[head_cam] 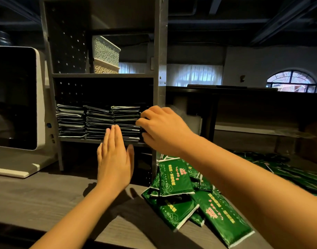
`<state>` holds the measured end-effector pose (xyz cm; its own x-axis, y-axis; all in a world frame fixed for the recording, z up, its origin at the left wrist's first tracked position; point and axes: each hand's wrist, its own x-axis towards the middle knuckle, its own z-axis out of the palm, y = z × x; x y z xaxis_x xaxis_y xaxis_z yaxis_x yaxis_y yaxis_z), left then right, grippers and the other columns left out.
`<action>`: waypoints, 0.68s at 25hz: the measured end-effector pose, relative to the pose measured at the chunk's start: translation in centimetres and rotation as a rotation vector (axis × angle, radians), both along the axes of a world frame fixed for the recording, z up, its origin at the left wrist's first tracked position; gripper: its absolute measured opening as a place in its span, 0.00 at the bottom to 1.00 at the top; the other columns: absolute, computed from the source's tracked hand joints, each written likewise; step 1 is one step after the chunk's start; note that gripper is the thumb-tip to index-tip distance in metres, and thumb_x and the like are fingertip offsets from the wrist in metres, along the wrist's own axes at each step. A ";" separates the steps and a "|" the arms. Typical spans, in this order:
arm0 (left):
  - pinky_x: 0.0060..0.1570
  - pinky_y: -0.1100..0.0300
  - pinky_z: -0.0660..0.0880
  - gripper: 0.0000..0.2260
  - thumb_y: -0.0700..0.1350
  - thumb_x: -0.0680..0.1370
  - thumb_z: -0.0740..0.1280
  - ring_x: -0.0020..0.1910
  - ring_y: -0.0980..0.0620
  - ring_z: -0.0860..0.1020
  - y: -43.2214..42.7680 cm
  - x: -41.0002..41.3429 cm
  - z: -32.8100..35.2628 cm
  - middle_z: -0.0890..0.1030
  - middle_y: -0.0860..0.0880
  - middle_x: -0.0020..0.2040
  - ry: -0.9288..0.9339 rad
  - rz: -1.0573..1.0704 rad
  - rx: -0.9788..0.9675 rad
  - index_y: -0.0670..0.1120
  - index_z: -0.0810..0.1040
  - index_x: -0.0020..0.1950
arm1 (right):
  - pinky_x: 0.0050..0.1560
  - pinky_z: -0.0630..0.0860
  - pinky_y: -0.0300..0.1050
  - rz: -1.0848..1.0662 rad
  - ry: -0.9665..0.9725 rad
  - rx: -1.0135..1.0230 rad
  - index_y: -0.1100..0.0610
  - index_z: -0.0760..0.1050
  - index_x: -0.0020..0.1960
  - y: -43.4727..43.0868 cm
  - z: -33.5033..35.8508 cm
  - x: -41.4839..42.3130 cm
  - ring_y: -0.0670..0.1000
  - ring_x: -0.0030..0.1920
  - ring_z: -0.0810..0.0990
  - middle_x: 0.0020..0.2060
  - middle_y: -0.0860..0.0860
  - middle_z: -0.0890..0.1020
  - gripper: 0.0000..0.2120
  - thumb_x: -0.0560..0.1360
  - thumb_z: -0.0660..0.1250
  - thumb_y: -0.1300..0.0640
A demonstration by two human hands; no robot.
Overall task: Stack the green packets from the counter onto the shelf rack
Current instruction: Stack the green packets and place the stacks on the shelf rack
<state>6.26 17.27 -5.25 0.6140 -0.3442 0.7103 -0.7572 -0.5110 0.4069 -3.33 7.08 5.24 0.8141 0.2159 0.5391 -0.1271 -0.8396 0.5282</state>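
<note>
Left hand (pixel 114 159), right hand (pixel 165 128), three packet stacks (pixel 98 121)

Left hand (pixel 114 155) flat, fingers together pointing 12 o'clock, thumb out toward 3, forearm in from 7. Right hand (pixel 165 128) at its 2 o'clock, fingers curled toward 9, gripping packets (pixel 142 131).

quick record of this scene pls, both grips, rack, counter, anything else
left grip: flat, fingers straight, tips at the front of the stacks
right grip: fingers curled on the stacks' right end
rack: three stacks on the lower shelf, two nested baskets above
counter: loose pile of green packets, right of the left arm
screen: left of the rack
</note>
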 end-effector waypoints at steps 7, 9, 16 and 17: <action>0.70 0.64 0.47 0.28 0.56 0.81 0.53 0.75 0.58 0.49 -0.1 -6.9 1.8 0.51 0.55 0.77 0.018 -0.404 0.372 0.51 0.45 0.77 | 0.51 0.70 0.49 -0.190 0.222 0.140 0.53 0.69 0.63 -4.8 -1.4 -9.6 0.56 0.58 0.73 0.56 0.52 0.76 0.15 0.80 0.53 0.50; 0.71 0.63 0.47 0.28 0.56 0.80 0.55 0.75 0.58 0.49 -1.8 -7.9 1.4 0.52 0.55 0.77 -0.016 -0.449 0.484 0.52 0.48 0.77 | 0.55 0.73 0.51 -0.282 0.317 0.213 0.52 0.67 0.67 -6.6 -2.4 -11.3 0.56 0.61 0.73 0.61 0.52 0.75 0.17 0.80 0.54 0.49; 0.73 0.42 0.46 0.41 0.74 0.68 0.49 0.76 0.41 0.38 -9.3 -7.8 -1.8 0.39 0.46 0.78 0.128 -0.204 0.644 0.58 0.42 0.77 | 0.55 0.75 0.52 -0.463 0.458 0.448 0.48 0.67 0.68 -13.3 -5.9 -15.7 0.56 0.60 0.76 0.62 0.52 0.77 0.17 0.80 0.55 0.48; 0.73 0.40 0.47 0.42 0.75 0.67 0.49 0.76 0.39 0.39 -10.1 -7.7 -2.0 0.40 0.45 0.78 0.180 -0.197 0.676 0.58 0.42 0.77 | 0.55 0.75 0.50 -0.470 0.457 0.477 0.48 0.67 0.68 -14.1 -6.2 -16.0 0.55 0.60 0.76 0.62 0.51 0.77 0.17 0.80 0.55 0.49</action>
